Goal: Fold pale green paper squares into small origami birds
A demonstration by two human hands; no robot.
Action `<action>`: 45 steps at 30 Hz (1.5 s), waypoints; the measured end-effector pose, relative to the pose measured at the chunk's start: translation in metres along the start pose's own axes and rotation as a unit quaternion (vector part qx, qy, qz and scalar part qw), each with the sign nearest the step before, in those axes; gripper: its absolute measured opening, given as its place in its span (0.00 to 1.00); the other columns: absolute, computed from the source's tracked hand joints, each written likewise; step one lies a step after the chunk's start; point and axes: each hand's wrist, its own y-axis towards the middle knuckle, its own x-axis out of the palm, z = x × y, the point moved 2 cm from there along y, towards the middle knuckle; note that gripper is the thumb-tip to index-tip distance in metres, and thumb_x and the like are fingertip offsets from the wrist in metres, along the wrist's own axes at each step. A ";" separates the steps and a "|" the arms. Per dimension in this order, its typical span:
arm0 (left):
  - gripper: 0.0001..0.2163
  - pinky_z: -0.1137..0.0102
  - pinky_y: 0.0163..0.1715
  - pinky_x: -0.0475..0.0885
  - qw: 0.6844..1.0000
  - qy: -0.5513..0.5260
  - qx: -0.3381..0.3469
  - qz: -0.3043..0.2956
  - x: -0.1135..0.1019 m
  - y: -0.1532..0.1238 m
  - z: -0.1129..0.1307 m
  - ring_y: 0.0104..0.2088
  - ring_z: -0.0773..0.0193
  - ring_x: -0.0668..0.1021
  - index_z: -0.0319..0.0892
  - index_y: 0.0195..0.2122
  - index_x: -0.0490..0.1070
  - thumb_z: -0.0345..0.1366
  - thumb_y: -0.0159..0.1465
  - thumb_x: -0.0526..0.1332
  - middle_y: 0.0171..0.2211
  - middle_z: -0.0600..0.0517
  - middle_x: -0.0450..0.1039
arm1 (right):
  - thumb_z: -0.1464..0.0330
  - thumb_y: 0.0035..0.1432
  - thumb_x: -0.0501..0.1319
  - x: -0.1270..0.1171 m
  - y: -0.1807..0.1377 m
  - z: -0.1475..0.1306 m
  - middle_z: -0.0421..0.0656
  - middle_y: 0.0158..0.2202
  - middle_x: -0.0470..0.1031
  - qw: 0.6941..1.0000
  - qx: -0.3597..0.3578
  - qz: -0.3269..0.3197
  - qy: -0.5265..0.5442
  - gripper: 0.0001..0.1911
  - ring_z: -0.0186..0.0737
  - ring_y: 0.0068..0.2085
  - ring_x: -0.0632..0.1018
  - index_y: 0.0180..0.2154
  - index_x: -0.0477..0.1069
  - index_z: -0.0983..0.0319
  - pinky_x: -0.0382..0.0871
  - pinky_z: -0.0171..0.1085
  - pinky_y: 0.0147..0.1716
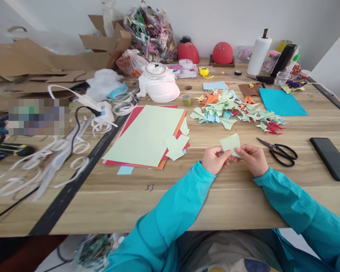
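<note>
A small pale green paper piece is held up between both my hands above the table. My left hand pinches its lower left part, thumb in front. At its lower right, my right hand grips the same paper between thumb and fingers. Black-handled scissors lie just right of my right hand. Beyond my hands spreads a heap of folded paper shapes in green, blue, orange and red. To the left sits a stack of coloured sheets, pale green on top, with smaller green paper pieces on its right edge.
A black phone lies at the right. Behind the heap are a turquoise sheet, a yellow tape measure and a white bottle. A power strip and curled white strips occupy the left, near cardboard boxes.
</note>
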 end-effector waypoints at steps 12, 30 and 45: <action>0.13 0.77 0.12 0.61 0.993 0.103 -0.007 -0.064 -0.005 0.001 0.003 0.12 0.73 0.67 0.36 0.20 0.69 0.42 0.51 0.63 0.15 0.54 0.66 | 0.58 0.45 0.66 0.001 -0.001 -0.002 0.41 0.20 0.74 0.999 0.012 -0.046 -0.024 0.16 0.32 0.20 0.73 0.23 0.72 0.65 0.69 0.31 0.21; 0.13 0.76 0.09 0.59 0.997 0.057 -0.040 -0.019 -0.006 0.001 0.005 0.11 0.73 0.66 0.36 0.18 0.67 0.41 0.49 0.64 0.13 0.55 0.65 | 0.53 0.50 0.60 0.006 -0.001 0.007 0.40 0.19 0.73 0.984 0.083 -0.155 -0.008 0.20 0.30 0.18 0.72 0.28 0.68 0.66 0.67 0.30 0.18; 0.13 0.75 0.07 0.56 0.992 -0.046 -0.114 -0.001 -0.007 0.004 -0.002 0.10 0.72 0.66 0.35 0.16 0.68 0.40 0.45 0.66 0.13 0.53 0.67 | 0.55 0.50 0.61 0.005 -0.002 0.009 0.39 0.18 0.72 0.982 0.114 -0.151 -0.001 0.18 0.29 0.17 0.71 0.27 0.67 0.65 0.64 0.29 0.17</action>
